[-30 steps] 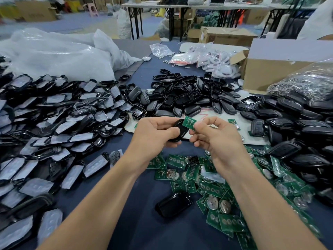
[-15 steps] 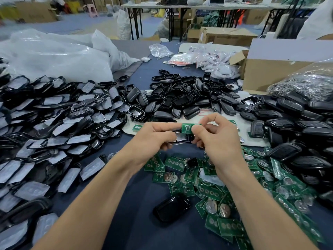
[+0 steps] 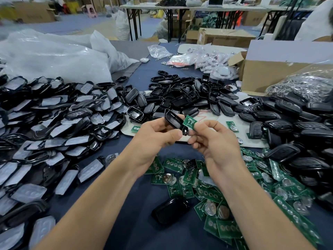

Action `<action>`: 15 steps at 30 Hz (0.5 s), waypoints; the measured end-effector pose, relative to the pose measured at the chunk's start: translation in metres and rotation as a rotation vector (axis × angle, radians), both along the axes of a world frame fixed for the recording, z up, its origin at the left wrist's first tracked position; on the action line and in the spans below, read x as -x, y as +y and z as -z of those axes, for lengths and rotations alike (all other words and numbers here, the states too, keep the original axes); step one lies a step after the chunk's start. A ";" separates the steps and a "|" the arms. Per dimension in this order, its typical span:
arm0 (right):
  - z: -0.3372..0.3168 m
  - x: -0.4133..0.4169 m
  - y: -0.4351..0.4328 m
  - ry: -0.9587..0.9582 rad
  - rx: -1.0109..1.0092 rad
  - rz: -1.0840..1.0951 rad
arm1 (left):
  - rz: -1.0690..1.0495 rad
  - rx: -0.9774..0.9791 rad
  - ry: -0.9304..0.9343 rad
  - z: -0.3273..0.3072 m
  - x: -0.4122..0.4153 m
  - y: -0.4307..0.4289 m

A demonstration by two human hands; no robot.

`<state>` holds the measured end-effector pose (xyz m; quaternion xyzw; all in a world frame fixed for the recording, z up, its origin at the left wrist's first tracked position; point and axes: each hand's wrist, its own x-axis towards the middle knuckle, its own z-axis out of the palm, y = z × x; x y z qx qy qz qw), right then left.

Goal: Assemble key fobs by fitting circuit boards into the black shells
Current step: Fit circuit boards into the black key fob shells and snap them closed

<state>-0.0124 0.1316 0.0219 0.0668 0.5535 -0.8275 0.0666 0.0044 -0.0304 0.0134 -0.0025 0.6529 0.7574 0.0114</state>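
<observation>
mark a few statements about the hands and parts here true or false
1. The left hand holds a black plastic key fob shell. True.
2. The right hand pinches a small green circuit board. True.
3. That board lies fully seated inside the shell. False: it sticks out at the shell's edge.
4. The heap of loose green circuit boards lies on the left side of the view. False: it lies at the lower right.

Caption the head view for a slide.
A person's left hand holds an empty black plastic shell while the right hand pinches a small green circuit board beside it.
</observation>
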 end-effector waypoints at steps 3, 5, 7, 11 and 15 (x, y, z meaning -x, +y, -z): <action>-0.003 0.004 0.010 -0.027 -0.016 0.048 | 0.007 -0.003 -0.063 -0.002 0.000 -0.005; -0.004 0.006 0.015 -0.036 -0.008 0.036 | 0.013 0.026 -0.096 -0.002 0.001 -0.007; -0.006 0.006 0.017 -0.012 -0.012 -0.014 | 0.033 0.055 -0.114 -0.001 0.001 -0.006; -0.006 0.007 0.017 0.107 -0.034 -0.092 | -0.034 0.162 -0.127 0.005 0.002 -0.006; -0.001 0.008 0.014 0.169 -0.245 -0.088 | -0.199 0.296 -0.108 0.009 0.005 -0.006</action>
